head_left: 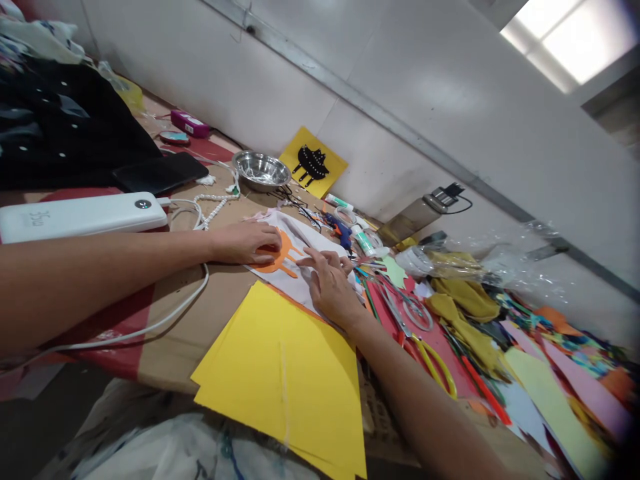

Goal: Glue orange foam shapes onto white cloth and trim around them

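An orange cut-out (285, 252) with a rounded body and several thin strips lies on a white cloth (300, 233) in the middle of the table. My left hand (250, 243) presses on the rounded part, fingers bent and close together, covering some of it. Just right of the strips, my right hand (331, 283) rests on the cloth with its index finger stretched toward the strip ends; its other fingers are partly bent, and nothing shows in them. Overlapping yellow sheets (295, 380) lie in front of both hands, at the table edge.
A white power bank (83, 215) with a cable lies left. Behind stand a steel bowl (261, 171) and a yellow card (323, 163) with a black cut-out. On the right are a blue glue gun (340, 231), yellow-handled scissors (434, 363), a bottle (415, 217) and paper scraps.
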